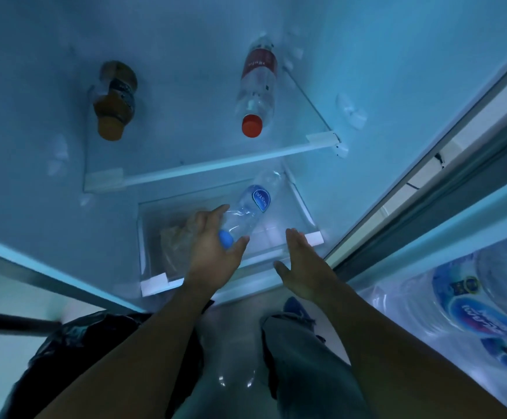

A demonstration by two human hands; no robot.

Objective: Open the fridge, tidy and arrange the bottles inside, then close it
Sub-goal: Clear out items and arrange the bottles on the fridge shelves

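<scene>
At upper left we see a brown-capped bottle (113, 101) on the glass shelf (216, 164), and right of it a red-capped bottle (256, 86). Lower centre, our left hand (213, 252) grips the neck of a clear blue-capped bottle (250, 207) over the lower shelf (312, 237) — a crumpled bag (173, 240) sits partly hidden behind it. Our right hand (302, 264) hangs open and empty. At lower right, door bottles (485, 300) are blurred and cut off.

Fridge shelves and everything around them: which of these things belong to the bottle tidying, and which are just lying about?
Part of the job:
blue-capped bottle, held by the left hand
red-capped bottle
brown bottle
right hand, open
upper shelf

Just lying about:
crumpled bag on the lower shelf
large water jugs in the door
</scene>
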